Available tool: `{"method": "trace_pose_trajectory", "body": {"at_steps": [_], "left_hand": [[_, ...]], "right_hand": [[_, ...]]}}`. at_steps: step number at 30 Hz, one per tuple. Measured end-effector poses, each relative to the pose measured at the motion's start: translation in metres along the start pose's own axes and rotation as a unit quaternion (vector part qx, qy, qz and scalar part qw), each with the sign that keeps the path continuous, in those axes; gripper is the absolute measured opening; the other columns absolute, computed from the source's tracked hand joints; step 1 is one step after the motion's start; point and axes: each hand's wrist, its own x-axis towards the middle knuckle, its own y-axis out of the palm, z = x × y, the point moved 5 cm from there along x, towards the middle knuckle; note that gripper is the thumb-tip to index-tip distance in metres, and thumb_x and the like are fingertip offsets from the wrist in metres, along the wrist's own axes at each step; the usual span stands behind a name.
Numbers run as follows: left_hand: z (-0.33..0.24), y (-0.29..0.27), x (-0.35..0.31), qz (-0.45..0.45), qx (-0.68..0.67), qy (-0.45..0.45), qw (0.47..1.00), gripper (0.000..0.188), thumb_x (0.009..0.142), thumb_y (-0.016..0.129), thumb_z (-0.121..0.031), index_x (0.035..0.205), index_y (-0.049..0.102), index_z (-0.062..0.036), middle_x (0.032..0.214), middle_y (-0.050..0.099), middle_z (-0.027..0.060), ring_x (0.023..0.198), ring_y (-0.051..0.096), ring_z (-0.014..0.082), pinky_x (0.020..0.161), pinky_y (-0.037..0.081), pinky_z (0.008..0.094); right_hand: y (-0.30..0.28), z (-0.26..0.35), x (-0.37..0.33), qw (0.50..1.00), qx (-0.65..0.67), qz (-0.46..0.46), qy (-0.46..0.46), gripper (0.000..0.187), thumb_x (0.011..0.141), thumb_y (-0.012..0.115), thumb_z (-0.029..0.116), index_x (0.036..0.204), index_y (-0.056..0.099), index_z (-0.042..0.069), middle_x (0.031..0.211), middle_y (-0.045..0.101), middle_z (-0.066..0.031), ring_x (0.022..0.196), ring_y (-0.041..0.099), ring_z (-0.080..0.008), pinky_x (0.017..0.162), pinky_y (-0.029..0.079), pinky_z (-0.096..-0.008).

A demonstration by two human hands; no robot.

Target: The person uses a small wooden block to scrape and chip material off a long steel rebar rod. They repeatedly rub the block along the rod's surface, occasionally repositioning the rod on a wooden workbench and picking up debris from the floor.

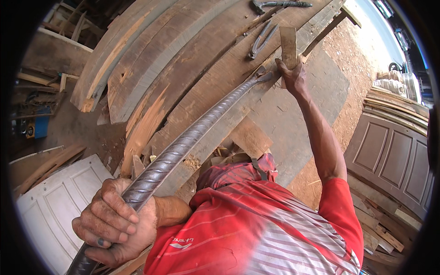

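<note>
A thick, dark ribbed steel bar (195, 130) runs diagonally from the lower left up to the workbench. My left hand (112, 224) is closed round its near part, fingers wrapped and thumb below. The bar's far, flattened tip rests by the edge of a long plank (220, 87). Just beyond that tip, my right hand (293, 75) is closed on the lower end of a short wooden block (288, 43), at the plank's right edge. A pair of pincers (262, 42) lies on the plank, left of the block.
A claw hammer (284, 4) lies at the far end. Several thick curved planks (156, 59) lie to the left. A white panelled door (59, 206) leans at lower left, a brown one (389, 151) lies at right. Wood offcuts (376, 229) are piled at lower right.
</note>
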Motion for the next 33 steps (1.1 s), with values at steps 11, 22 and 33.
{"method": "trace_pose_trajectory", "body": {"at_steps": [11, 22, 33], "left_hand": [[0.0, 0.01, -0.006, -0.034, 0.004, 0.028, 0.999, 0.034, 0.102, 0.046, -0.042, 0.081, 0.042, -0.0151, 0.058, 0.04, -0.0036, 0.047, 0.04, 0.0094, 0.052, 0.041, 0.0263], [0.004, 0.008, -0.009, -0.081, -0.021, 0.044, 0.995, 0.03, 0.097, 0.05, -0.034, 0.076, 0.041, -0.0143, 0.054, 0.037, -0.0052, 0.045, 0.037, 0.0071, 0.052, 0.04, 0.0232], [0.002, 0.001, -0.005, -0.023, -0.018, 0.014, 0.999, 0.028, 0.098, 0.047, -0.033, 0.076, 0.044, -0.0147, 0.053, 0.043, -0.0052, 0.042, 0.041, 0.0065, 0.049, 0.04, 0.0224]], "right_hand": [[0.002, -0.003, 0.003, 1.0, 0.022, -0.008, -0.008, 0.055, 0.085, 0.074, 0.034, 0.118, 0.053, -0.004, 0.104, 0.066, -0.0258, 0.099, 0.067, -0.0359, 0.086, 0.051, -0.0445], [-0.005, 0.003, -0.004, 1.0, 0.0, -0.013, -0.003, 0.055, 0.085, 0.074, 0.036, 0.118, 0.053, -0.003, 0.1, 0.068, -0.0254, 0.094, 0.069, -0.0358, 0.082, 0.053, -0.0443], [0.001, -0.005, -0.004, 0.999, 0.011, -0.031, -0.001, 0.053, 0.085, 0.075, 0.037, 0.111, 0.053, -0.003, 0.094, 0.066, -0.0209, 0.084, 0.067, -0.0271, 0.074, 0.053, -0.04]]}}
